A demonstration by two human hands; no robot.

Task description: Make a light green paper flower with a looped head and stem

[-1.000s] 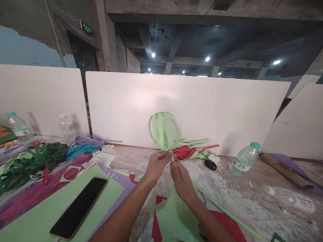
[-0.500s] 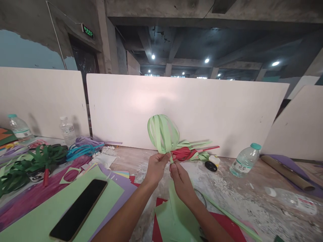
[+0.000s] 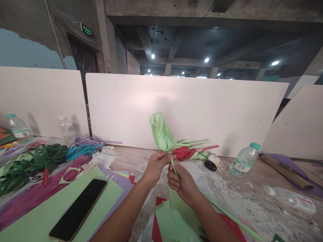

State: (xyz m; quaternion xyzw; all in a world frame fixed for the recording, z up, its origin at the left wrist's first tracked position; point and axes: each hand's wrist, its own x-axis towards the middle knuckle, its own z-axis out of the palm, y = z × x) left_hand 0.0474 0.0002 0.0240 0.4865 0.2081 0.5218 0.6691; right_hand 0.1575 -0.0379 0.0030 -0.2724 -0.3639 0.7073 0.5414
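A light green paper-strip flower [image 3: 161, 132] stands upright in front of the white board, its looped strips twisted into a narrow, leaning bud. My left hand [image 3: 155, 169] is closed, thumb and fingers pinching the base just below the bud. Lower down, my right hand [image 3: 182, 183] is closed round the thin green stem. Beyond my hands, a red paper-strip flower [image 3: 185, 153] lies on the table among green strips. Green paper sheets [image 3: 180, 215] over red paper lie below my right forearm.
A black phone [image 3: 79, 208] rests on green paper at left. Dark green paper strips [image 3: 50, 154] and blue strips [image 3: 83, 151] lie behind it. At right are a water bottle [image 3: 244, 160], a lying bottle [image 3: 292, 198], a cardboard tube [image 3: 286, 171] and a black round lid [image 3: 210, 165].
The flower's round, open loops have become a narrower, twisted bud. My right hand has turned and moved slightly down, while my left hand stays at the base.
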